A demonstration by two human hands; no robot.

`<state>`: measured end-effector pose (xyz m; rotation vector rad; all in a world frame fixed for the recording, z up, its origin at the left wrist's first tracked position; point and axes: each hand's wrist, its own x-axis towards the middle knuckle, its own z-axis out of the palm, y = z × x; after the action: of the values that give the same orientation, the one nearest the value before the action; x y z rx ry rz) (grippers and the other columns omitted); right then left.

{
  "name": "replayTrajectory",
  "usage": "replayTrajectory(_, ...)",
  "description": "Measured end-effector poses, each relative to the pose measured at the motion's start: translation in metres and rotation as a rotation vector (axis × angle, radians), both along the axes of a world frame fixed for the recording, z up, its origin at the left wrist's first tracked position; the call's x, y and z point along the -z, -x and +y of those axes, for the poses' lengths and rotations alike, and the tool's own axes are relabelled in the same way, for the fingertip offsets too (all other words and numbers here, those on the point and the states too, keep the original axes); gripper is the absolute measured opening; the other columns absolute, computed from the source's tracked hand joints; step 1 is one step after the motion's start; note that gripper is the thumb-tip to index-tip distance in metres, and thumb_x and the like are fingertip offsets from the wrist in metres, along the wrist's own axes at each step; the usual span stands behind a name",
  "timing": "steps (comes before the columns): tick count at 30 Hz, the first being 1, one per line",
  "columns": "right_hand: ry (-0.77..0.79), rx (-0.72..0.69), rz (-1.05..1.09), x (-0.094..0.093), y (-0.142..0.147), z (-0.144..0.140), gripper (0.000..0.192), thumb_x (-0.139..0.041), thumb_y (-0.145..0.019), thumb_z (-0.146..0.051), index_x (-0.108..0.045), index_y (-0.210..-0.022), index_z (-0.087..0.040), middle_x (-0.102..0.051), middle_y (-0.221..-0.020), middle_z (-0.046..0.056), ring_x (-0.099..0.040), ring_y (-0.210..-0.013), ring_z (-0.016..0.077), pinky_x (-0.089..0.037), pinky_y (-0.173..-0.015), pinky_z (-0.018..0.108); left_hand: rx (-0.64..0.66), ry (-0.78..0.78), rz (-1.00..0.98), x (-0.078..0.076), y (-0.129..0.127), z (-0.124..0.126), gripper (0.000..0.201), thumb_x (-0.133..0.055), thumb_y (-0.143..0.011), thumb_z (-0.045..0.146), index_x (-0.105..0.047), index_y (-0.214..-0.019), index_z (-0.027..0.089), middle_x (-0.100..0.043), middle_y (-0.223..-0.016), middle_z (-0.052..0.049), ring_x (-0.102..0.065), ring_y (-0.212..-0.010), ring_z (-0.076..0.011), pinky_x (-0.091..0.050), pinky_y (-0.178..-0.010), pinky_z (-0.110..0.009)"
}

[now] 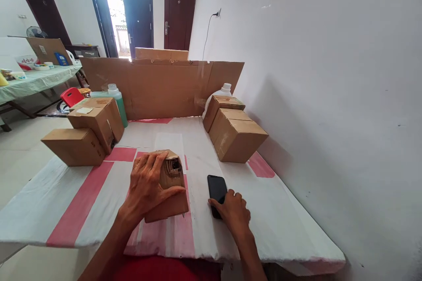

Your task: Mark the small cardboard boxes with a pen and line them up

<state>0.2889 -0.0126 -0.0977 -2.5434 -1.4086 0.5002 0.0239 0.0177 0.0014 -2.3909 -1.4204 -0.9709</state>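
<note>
My left hand (147, 182) rests over a small cardboard box (171, 199), its fingers across the top and its thumb along the near side. A torn, dark hole shows in the box at the upper right, beside my fingertips. To the right of the box, a black smartphone (216, 188) lies flat on the cloth. My right hand (235, 210) grips the lower part of the phone, thumb at its left side and curled fingers at its right. Part of the phone is hidden under that hand.
Cardboard boxes stand at the left (75, 145) and right (239, 136) of the cloth-covered table (270, 224). Behind them are a bottle of green liquid (120, 105), a white jug (226, 89) and an upright cardboard panel (165, 88). A wall (329, 96) borders the right side.
</note>
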Motion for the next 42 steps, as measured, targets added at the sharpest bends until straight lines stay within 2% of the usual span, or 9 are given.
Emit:
replayTrajectory(5, -0.001, 0.066, 0.160, 0.017, -0.017, 0.010, 0.077, -0.080, -0.071, -0.052, -0.057, -0.122, 0.002, -0.062, -0.125, 0.038, -0.062, -0.119, 0.0506, -0.050, -0.091, 0.053, 0.009, 0.020, -0.015, 0.000, 0.000, -0.003, 0.089, -0.080, -0.070, 0.074, -0.052, -0.134, 0.018, -0.068, -0.125, -0.012, -0.061, -0.113, -0.0349, -0.043, -0.104, -0.049)
replayTrajectory(12, -0.235, -0.010, 0.632, 0.026, -0.006, 0.003, 0.051, -0.058, -0.081, -0.055, -0.066, -0.111, -0.014, -0.078, -0.108, 0.015, -0.074, -0.102, 0.0336, -0.058, -0.085, 0.042, 0.004, -0.001, -0.028, 0.002, 0.001, -0.005, 0.091, -0.083, -0.067, 0.073, -0.052, -0.134, 0.019, -0.067, -0.129, -0.012, -0.061, -0.114, -0.0346, -0.043, -0.102, -0.047)
replayTrajectory(15, -0.409, 0.043, 1.083, 0.000, 0.007, -0.016, 0.058, -0.067, -0.082, -0.058, -0.061, -0.123, -0.016, -0.076, -0.120, 0.014, -0.076, -0.100, 0.0316, -0.061, -0.086, 0.044, 0.009, -0.013, -0.017, 0.001, 0.000, -0.006, 0.090, -0.083, -0.067, 0.073, -0.053, -0.133, 0.019, -0.068, -0.124, -0.012, -0.062, -0.111, -0.0341, -0.043, -0.100, -0.046)
replayTrajectory(19, -0.580, 0.019, 1.692, -0.066, 0.025, -0.039, 0.052, -0.084, -0.081, -0.043, -0.069, -0.125, -0.021, -0.070, -0.136, 0.013, -0.076, -0.097, 0.0287, -0.064, -0.082, 0.044, -0.010, -0.026, 0.001, 0.002, -0.001, -0.006, 0.087, -0.082, -0.070, 0.071, -0.054, -0.133, 0.018, -0.068, -0.121, -0.013, -0.061, -0.110, -0.0349, -0.043, -0.099, -0.046)
replayTrajectory(22, -0.447, -0.173, 1.963, -0.104, 0.043, -0.049, 0.050, -0.074, -0.088, -0.057, -0.077, -0.117, -0.017, -0.079, -0.111, 0.014, -0.075, -0.079, 0.0233, -0.062, -0.068, 0.034, -0.005, -0.012, 0.003, 0.002, -0.001, -0.008, 0.084, -0.082, -0.072, 0.068, -0.056, -0.132, 0.017, -0.068, -0.123, -0.013, -0.060, -0.111, -0.0350, -0.043, -0.100, -0.046)
replayTrajectory(25, -0.204, -0.324, 2.182, -0.116, 0.067, -0.053, 0.080, -0.049, -0.091, -0.080, -0.079, -0.111, -0.009, -0.079, -0.091, 0.016, -0.075, -0.077, 0.0240, -0.061, -0.071, 0.034, 0.020, 0.006, -0.016, 0.002, -0.002, -0.012, 0.074, -0.076, -0.079, 0.064, -0.056, -0.133, 0.016, -0.068, -0.123, -0.013, -0.060, -0.111, -0.0346, -0.044, -0.098, -0.047)
replayTrajectory(29, -0.058, -0.379, 2.336, -0.110, 0.099, -0.053, 0.078, -0.035, -0.102, -0.071, -0.076, -0.116, -0.006, -0.077, -0.108, 0.018, -0.075, -0.083, 0.0241, -0.059, -0.078, 0.036, 0.050, 0.015, -0.050, 0.002, -0.001, -0.017, 0.047, -0.056, -0.092, 0.040, -0.058, -0.132, 0.016, -0.070, -0.117, -0.014, -0.060, -0.103, -0.0331, -0.045, -0.092, -0.047)
replayTrajectory(32, -0.034, -0.367, 2.368, -0.105, 0.112, -0.053, 0.070, -0.033, -0.105, -0.060, -0.075, -0.118, -0.006, -0.077, -0.111, 0.019, -0.075, -0.083, 0.0249, -0.059, -0.080, 0.040, 0.088, -0.003, -0.068, 0.002, 0.001, -0.020, 0.039, -0.047, -0.089, 0.024, -0.061, -0.125, 0.021, -0.068, -0.118, -0.011, -0.059, -0.099, -0.0304, -0.044, -0.089, -0.045)
replayTrajectory(42, -0.016, -0.247, 2.336, -0.110, 0.118, -0.054, 0.056, -0.050, -0.098, -0.060, -0.076, -0.112, -0.013, -0.078, -0.104, 0.016, -0.075, -0.091, 0.0295, -0.061, -0.080, 0.045, 0.085, 0.043, -0.061, 0.001, 0.001, -0.026, 0.033, -0.055, -0.083, 0.024, -0.064, -0.114, 0.030, -0.066, -0.106, -0.007, -0.056, -0.088, -0.0292, -0.045, -0.080, -0.045)
